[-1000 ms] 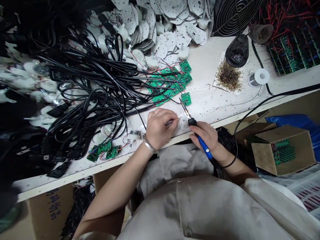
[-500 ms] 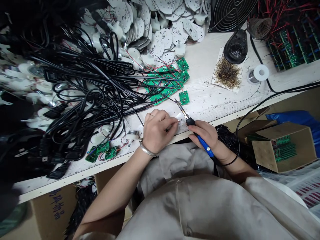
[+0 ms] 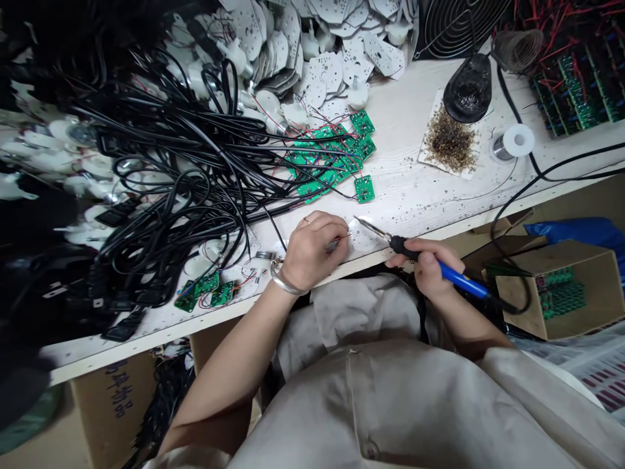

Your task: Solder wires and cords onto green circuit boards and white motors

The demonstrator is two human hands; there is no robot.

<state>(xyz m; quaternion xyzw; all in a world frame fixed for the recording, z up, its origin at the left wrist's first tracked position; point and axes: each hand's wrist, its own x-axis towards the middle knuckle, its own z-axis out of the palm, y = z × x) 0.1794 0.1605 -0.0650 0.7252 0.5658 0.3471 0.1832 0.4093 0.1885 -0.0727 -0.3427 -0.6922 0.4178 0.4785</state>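
Note:
My left hand (image 3: pixel 312 251) rests near the front edge of the white bench (image 3: pixel 415 195), its fingers pinched on a thin metal piece that I cannot make out, over a small white plate (image 3: pixel 360 238). My right hand (image 3: pixel 426 264) grips a soldering iron (image 3: pixel 439 266) with a blue handle. The iron lies nearly level, and its tip points left, close to the white plate and to my left fingertips. A silver bracelet circles my left wrist.
A big tangle of black cables (image 3: pixel 170 169) fills the left of the bench. Green circuit boards (image 3: pixel 332 163) lie behind my hands, two more (image 3: pixel 205 292) at the front left. White plates (image 3: pixel 312 45), a solder spool (image 3: pixel 512 142), a debris pad (image 3: pixel 449 144), a fan (image 3: pixel 459 23) and a cardboard box (image 3: pixel 561 286) surround them.
My right hand has drawn back to the right and swung the soldering iron from steep to nearly level, its tip coming away from the white plate. My left hand has stayed put.

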